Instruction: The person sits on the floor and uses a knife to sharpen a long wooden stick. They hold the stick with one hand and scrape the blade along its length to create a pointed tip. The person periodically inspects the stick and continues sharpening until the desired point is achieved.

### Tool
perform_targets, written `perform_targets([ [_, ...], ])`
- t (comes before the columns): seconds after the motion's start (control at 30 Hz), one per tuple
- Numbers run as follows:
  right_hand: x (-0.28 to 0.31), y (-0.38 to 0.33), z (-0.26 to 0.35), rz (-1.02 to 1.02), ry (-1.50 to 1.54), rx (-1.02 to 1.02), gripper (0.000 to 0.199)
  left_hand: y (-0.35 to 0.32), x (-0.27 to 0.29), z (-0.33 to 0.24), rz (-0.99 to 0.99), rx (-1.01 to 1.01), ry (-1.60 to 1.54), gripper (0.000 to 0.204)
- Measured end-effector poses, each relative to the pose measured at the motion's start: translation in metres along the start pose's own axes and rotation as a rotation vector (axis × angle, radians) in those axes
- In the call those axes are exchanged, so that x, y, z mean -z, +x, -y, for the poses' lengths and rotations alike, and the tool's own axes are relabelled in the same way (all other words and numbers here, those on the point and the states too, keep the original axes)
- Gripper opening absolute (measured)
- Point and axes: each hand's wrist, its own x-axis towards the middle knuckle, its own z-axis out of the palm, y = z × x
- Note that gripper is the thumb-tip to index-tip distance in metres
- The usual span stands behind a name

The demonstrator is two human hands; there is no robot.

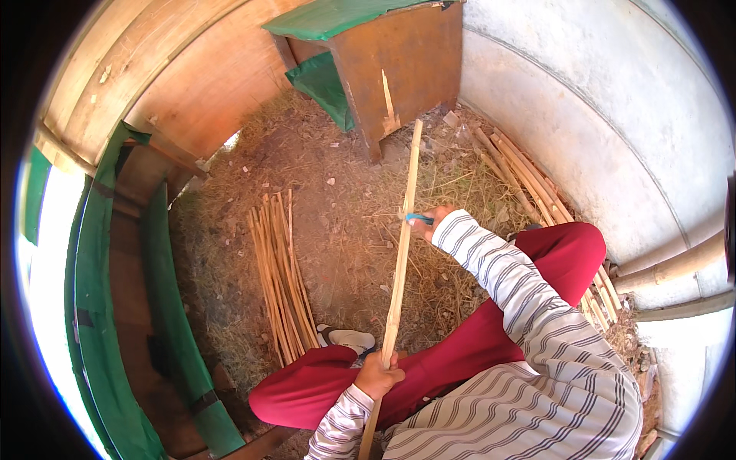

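Observation:
A long pale bamboo strip [398, 291] slants up and away from my lap across the middle of the head view. My left hand [378, 375] is wrapped round its near part, beside my knee. Farther up the strip, my right hand [440, 221] is closed on a small blue tool [418, 218]. That tool lies against the strip, and a little curl of shaving shows there. Its blade, if it has one, cannot be made out. The far end of the strip points toward a brown wooden cabinet [402, 61].
A bundle of thin strips [280, 276] lies on the littered earth floor [337, 230] to the left. More strips [537, 180] lie along the pale wall [583, 100] on the right. Green-covered benches [180, 322] stand at the far left. My shoe [349, 339] rests near the bundle.

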Motion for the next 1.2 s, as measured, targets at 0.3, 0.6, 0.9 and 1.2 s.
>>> perform_targets([
  [0.3,0.01,0.044,-0.012,-0.149,0.045,-0.129,0.06,-0.036,-0.009,-0.001,0.0,0.02,0.001,0.024],
  [0.6,0.031,0.081,-0.045,-0.08,0.081,-0.159,0.07,-0.09,-0.016,0.005,0.019,0.138,0.071,0.02],
  [0.9,0.084,0.115,-0.144,-0.413,0.101,-0.384,0.07,-0.151,-0.023,0.146,0.094,-0.134,0.512,0.03],
  [1.2,0.027,0.09,-0.113,-0.316,0.079,-0.143,0.065,-0.071,-0.006,0.008,-0.119,0.036,-0.078,0.027],
])
